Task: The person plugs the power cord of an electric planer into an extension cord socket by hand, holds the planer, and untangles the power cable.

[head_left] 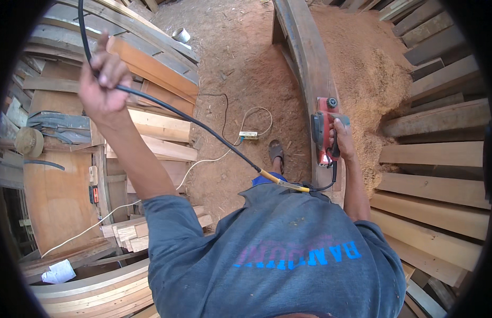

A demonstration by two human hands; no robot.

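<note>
My left hand [104, 87] is raised at the upper left, its fingers curled round a black power cable [195, 121] with one finger pointing up. From there the cable slants down to a yellow-wrapped section [284, 183] by my waist. On the right, my right hand [343, 140] grips the handle of a red electric planer [323, 122]. The planer sits on the long wooden beam [313, 58] that runs away from me. A black cord [334, 174] leaves the planer's near end and reaches the yellow section. My palm hides part of the grip.
A white extension socket [249, 135] and its cord lie on the dusty floor, close to a sandalled foot [276, 151]. Sawdust [370, 69] is heaped right of the beam. Stacked planks [431, 153] line the right side; boards [156, 69] and a plywood sheet [60, 196] fill the left.
</note>
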